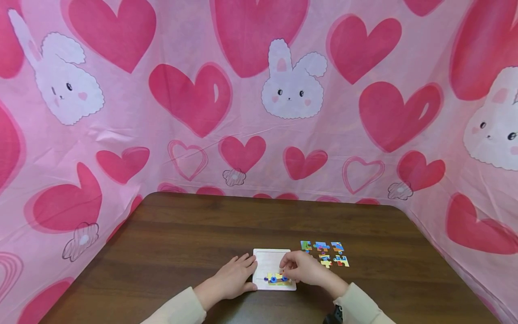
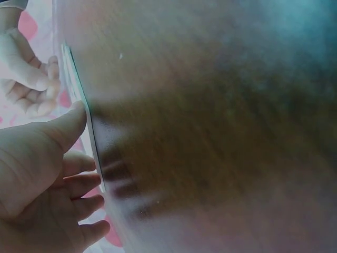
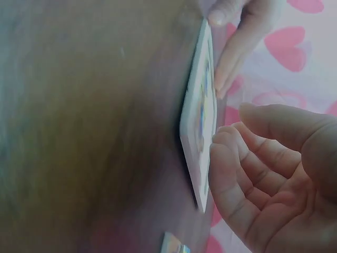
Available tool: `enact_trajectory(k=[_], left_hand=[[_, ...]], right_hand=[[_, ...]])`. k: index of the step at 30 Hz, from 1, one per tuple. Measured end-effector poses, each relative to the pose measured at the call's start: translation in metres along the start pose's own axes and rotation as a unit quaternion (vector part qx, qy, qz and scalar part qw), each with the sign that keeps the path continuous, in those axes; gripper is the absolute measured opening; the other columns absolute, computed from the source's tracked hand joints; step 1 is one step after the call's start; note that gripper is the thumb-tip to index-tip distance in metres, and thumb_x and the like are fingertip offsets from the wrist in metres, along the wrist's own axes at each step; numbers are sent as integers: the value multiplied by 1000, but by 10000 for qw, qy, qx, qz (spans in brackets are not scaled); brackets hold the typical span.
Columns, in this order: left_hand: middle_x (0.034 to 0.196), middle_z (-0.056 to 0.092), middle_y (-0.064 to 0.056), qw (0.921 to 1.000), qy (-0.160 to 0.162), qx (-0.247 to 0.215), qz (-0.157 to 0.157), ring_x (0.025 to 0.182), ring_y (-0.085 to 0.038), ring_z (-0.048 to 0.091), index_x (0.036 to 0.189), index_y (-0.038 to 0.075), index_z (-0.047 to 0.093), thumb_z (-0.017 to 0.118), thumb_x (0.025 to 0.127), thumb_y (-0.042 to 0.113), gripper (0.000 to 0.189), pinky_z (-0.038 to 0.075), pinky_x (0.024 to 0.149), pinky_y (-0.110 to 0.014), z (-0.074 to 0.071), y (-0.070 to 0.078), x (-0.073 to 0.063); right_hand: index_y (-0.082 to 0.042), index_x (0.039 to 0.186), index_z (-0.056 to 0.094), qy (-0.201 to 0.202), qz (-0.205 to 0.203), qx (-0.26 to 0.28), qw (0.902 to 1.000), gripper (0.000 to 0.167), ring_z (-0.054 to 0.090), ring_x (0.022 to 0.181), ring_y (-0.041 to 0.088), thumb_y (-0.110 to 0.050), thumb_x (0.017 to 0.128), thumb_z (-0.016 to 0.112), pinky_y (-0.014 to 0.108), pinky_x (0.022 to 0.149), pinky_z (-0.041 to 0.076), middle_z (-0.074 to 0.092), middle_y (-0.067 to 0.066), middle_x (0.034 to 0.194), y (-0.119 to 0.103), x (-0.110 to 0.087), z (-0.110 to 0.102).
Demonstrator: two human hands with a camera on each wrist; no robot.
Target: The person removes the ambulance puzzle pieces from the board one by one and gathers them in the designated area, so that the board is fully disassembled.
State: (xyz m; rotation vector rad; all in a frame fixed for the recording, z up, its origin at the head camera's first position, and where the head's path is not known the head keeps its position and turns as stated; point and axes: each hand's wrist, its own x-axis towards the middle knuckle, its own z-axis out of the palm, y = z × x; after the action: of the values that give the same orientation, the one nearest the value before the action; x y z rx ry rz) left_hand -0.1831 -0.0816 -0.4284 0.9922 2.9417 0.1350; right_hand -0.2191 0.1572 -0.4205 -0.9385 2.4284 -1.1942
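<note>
A white puzzle tray (image 1: 272,260) lies flat on the table, its thin edge turned to both wrist views. Joined jigsaw pieces (image 1: 275,280) with yellow and blue print sit in its lower right part. My left hand (image 1: 234,275) lies flat at the tray's left side, fingertips touching the border; the left wrist view shows the thumb and fingers (image 2: 87,205) extended along the edge. Over the tray's right side hovers my right hand (image 1: 301,267), fingertips close to the joined pieces. In the right wrist view its fingers (image 3: 226,174) curve loosely, thumb apart, nothing visible between them.
Several loose jigsaw pieces (image 1: 321,246) lie right of the tray, partly behind the right hand. A dark brown wooden table (image 1: 194,234) carries everything. Pink cloth with hearts and rabbits (image 1: 251,112) hangs around its back and sides. A dark watch (image 1: 334,316) shows at the right sleeve.
</note>
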Motion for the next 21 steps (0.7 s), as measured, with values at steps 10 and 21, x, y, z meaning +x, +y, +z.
enact_trajectory(k=[10,21], left_hand=[[133,48,-12,10000,60,33,66,124,-29,41,127,3,54,61,85,43,58,35,97,-45,0,1,0],[134,48,-12,10000,54,26,50,125,-29,41,127,4,54,61,85,43,58,35,97,-45,2,0,0]], right_hand=[[-7,79,60,166,171,-415,9989,14,45,53,4,-2,73,72,21,46,36,51,-5,62,-4,5,14],[-7,77,59,4,319,-726,9969,14,42,51,3,-4,74,72,21,47,33,48,-8,58,-4,8,15]])
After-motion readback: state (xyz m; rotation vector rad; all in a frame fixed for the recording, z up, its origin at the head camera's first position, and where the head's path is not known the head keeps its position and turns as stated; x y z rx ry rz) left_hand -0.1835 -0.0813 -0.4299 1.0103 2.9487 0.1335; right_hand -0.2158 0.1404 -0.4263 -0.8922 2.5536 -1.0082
